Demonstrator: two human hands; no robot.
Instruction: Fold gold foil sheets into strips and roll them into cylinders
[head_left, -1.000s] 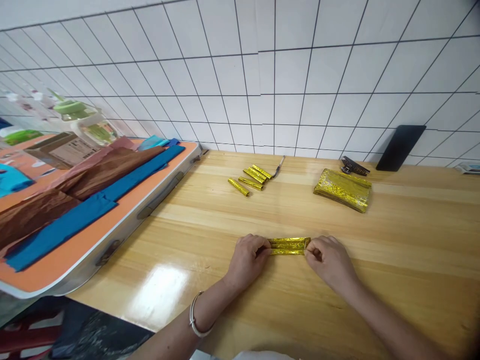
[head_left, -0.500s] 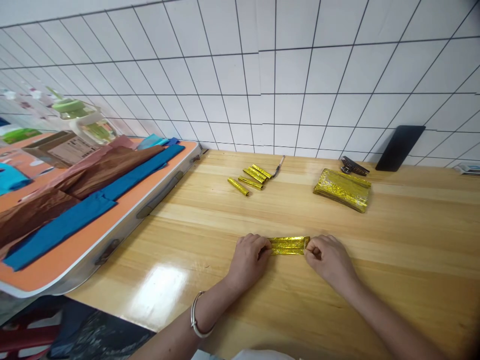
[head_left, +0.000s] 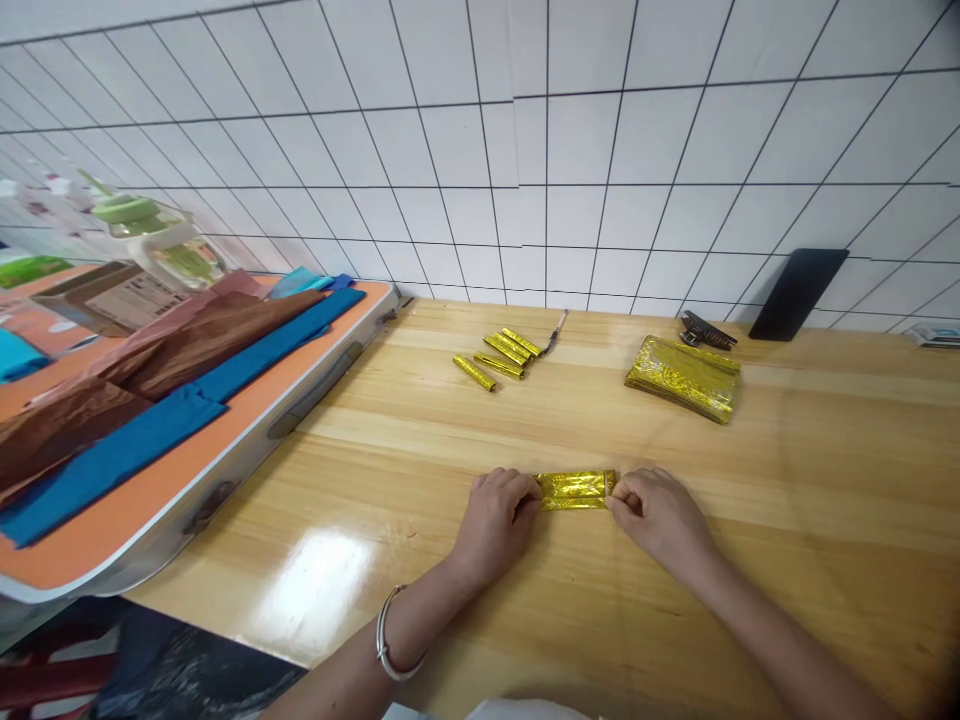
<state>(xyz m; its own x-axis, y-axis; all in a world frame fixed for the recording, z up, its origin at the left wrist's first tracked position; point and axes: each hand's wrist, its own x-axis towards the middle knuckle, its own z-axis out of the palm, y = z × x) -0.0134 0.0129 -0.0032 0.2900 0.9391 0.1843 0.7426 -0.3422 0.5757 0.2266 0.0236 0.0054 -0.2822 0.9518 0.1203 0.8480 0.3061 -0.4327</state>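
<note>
A folded strip of shiny gold foil paper lies on the wooden table between my hands, with a crease running along its length. My left hand pinches its left end, fingers curled in; a metal bangle is on that wrist. At the right end my right hand grips the strip between thumb and fingers. Farther back lie several narrow gold foil rolls. A stack of flat gold foil sheets sits at the back right.
Behind the stack are a black clip and a dark phone-like slab leaning on the tiled wall. A thin pen-like item lies by the rolls. On the left, an orange-topped board carries blue and brown paper, a carton and a green-lidded bottle.
The long edges of the gold foil strip have shifted, so its creases look different, with a broader upper panel. Both hands stay at its ends, almost in place.
</note>
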